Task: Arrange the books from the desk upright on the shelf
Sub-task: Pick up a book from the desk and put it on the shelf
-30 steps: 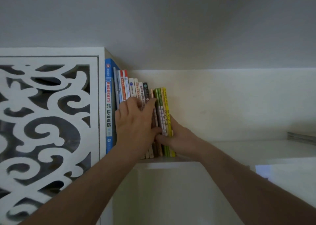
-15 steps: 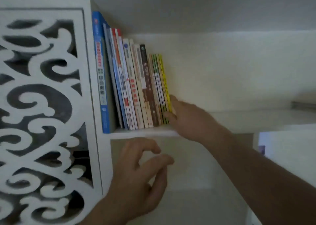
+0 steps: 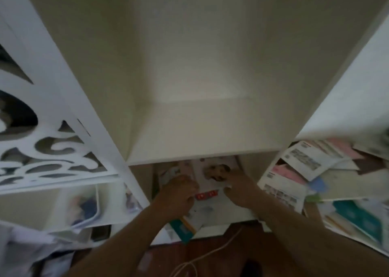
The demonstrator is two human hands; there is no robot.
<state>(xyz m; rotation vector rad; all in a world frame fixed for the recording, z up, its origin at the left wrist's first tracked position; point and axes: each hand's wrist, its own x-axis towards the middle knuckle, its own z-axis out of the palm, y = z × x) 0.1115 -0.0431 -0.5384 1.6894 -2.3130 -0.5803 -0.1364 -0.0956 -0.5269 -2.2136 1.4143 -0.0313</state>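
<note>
- A person leans over a desk [image 3: 237, 236] under a white shelf [image 3: 202, 150], both arms reaching down to a pile of books [image 3: 210, 188].
- The pile lies flat on the desk, just below the shelf's front edge. The frame is blurred by motion.
- The left hand [image 3: 179, 192] sits on the pile's left side, fingers curled; the right hand [image 3: 240, 187] sits on the right side, fingers bent at the top cover. Each seems to be taking hold, but the blur hides whether either has a firm grip.
- The hands are apart, with the top cover showing between them.
- The books look like thin paperbacks: probably light, bendy and slick-covered, so likely to slide apart. Squeezing the stack from both sides, or gripping near the spines, seems safest.
- Count: two hands, one shelf board in view. At least three covers show in the pile; the exact number cannot be told.
- More loose books [image 3: 299, 171] lie scattered to the right, at least five.
</note>
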